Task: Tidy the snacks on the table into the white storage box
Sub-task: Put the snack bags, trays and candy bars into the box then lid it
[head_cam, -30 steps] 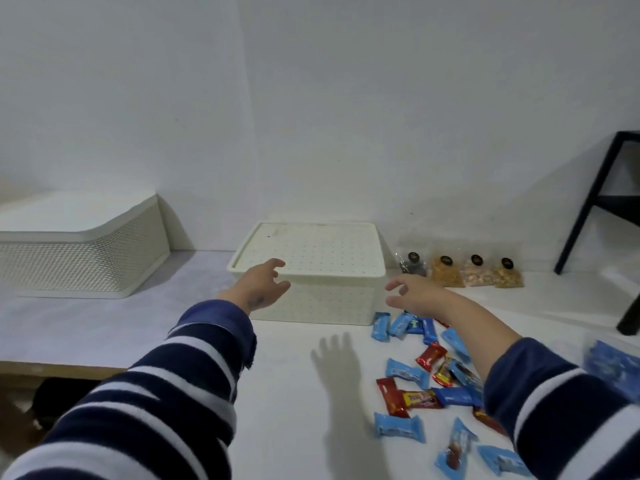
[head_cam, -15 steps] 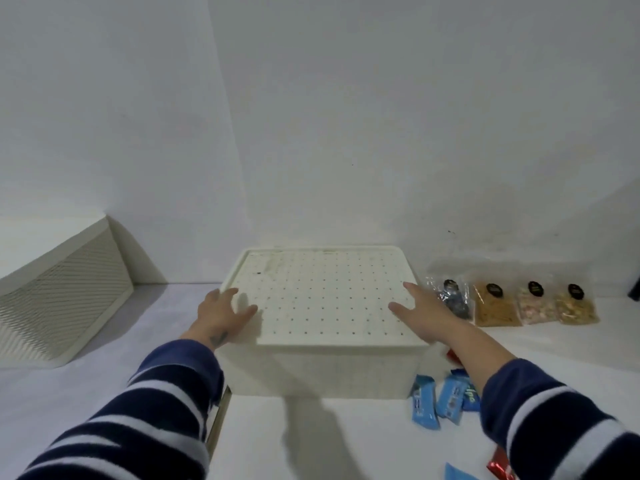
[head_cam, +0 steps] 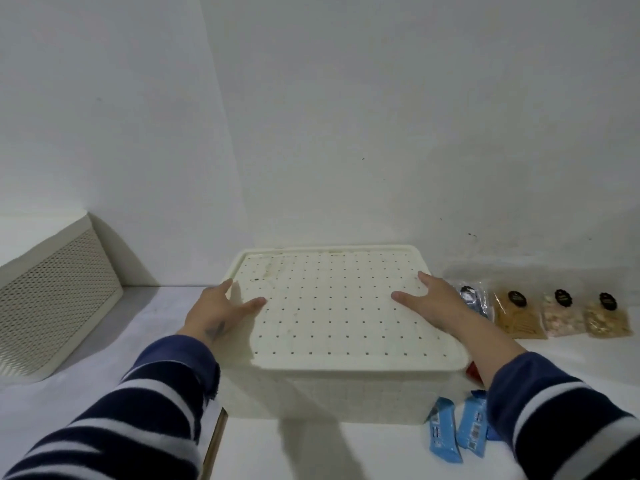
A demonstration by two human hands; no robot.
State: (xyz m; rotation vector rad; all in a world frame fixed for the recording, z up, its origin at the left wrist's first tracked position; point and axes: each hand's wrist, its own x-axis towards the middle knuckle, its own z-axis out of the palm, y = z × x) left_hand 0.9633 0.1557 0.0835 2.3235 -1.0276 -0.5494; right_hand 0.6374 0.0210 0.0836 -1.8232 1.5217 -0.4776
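Both hands are on the lid (head_cam: 332,306) of the white box (head_cam: 325,396), which sits mid-surface (head_cam: 329,452) against the wall: the left hand (head_cam: 218,311) clasps the lid's left edge, thumb lying on top and fingers down the side, while the right hand (head_cam: 433,301) takes the right edge the same way, so each grip is holding the lid. Two blue snack bars (head_cam: 457,427) lie just beside the box's front right corner, with a red snack (head_cam: 472,370) peeping out under the right forearm. Four clear pouches (head_cam: 554,313) line the wall to the right, and a second perforated box (head_cam: 52,296) sits far left.
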